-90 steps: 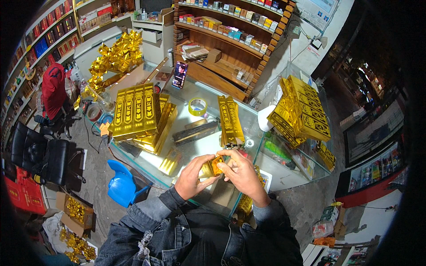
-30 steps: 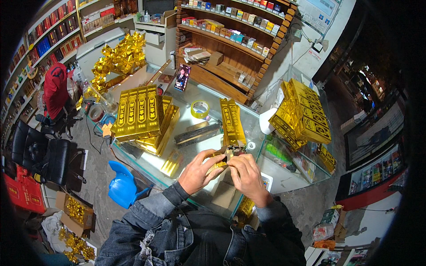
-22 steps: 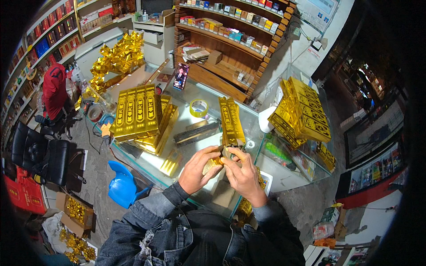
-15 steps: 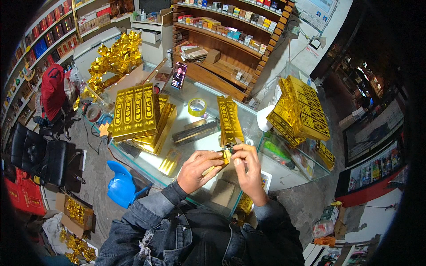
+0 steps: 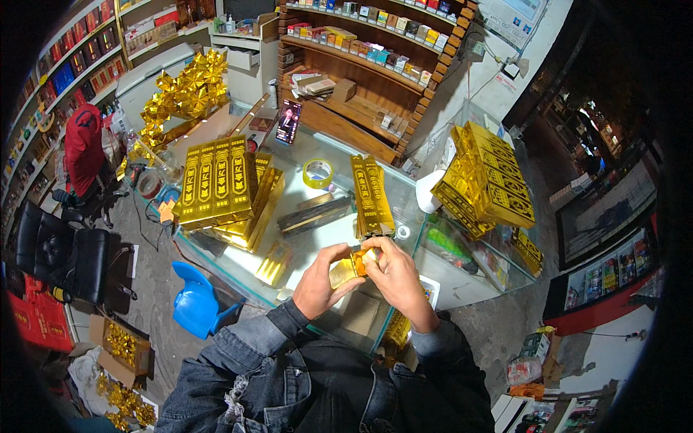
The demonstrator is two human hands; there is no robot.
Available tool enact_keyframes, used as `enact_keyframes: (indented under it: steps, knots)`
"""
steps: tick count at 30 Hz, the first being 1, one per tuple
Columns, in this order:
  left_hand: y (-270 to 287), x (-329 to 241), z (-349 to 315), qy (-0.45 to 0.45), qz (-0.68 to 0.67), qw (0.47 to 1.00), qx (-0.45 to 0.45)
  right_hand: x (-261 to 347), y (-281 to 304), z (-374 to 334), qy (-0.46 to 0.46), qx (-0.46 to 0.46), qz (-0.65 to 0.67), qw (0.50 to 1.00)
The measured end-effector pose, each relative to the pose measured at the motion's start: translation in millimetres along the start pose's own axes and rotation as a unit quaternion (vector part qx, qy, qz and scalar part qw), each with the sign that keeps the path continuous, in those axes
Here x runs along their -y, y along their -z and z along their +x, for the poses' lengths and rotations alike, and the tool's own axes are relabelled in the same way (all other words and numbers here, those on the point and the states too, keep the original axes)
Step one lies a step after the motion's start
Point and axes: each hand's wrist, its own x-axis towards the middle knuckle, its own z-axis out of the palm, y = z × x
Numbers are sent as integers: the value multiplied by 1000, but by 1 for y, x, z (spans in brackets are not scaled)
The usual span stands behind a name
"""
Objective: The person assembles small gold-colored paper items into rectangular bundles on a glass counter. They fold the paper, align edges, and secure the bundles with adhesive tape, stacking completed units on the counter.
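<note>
Just over the counter's near edge, my left hand (image 5: 320, 287) grips a small piece of folded gold foil paper (image 5: 343, 273) between thumb and fingers. My right hand (image 5: 399, 280) is closed on the far end of the same piece, where an orange inner side shows. Its fingertips partly hide that end. Right beyond my hands lies a stack of gold printed paper strips (image 5: 372, 193). Flat gold pieces (image 5: 273, 265) rest on the glass to the left. Dark long bars (image 5: 315, 218) and a roll of yellow tape (image 5: 316, 185) lie farther off.
Gold printed packs (image 5: 216, 184) are piled at the counter's left, others (image 5: 498, 177) at its right. Behind the tape stands a lit phone (image 5: 289, 121). A blue plastic stool (image 5: 196, 299) and black chair (image 5: 65, 252) are left of the counter. Gold foil flowers (image 5: 186, 94) are heaped far left.
My right hand has moved left and closed in on the gold paper piece. The piece has turned and now shows a broader gold face and an orange inside.
</note>
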Motion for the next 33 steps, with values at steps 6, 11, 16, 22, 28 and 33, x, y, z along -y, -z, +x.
enact_keyframes:
  steps: [6,11,16,22,28,33]
  knots:
    - [4,27,-8,-14,119,993,-1,-38,3,13,-144,52,347,925]
    - [25,81,1,92,310,944,-63,-118,-23,52,-130,-58,-108,984]
    - [31,141,-12,152,425,892,18,-167,-67,89,-116,-98,-300,942]
    - [27,151,-9,184,438,879,44,-184,-85,107,-216,-39,-366,905]
    - [17,99,9,100,383,918,10,-176,-78,112,-255,-4,-341,905]
    - [5,65,17,91,264,960,36,-154,-53,108,-255,-10,-291,922]
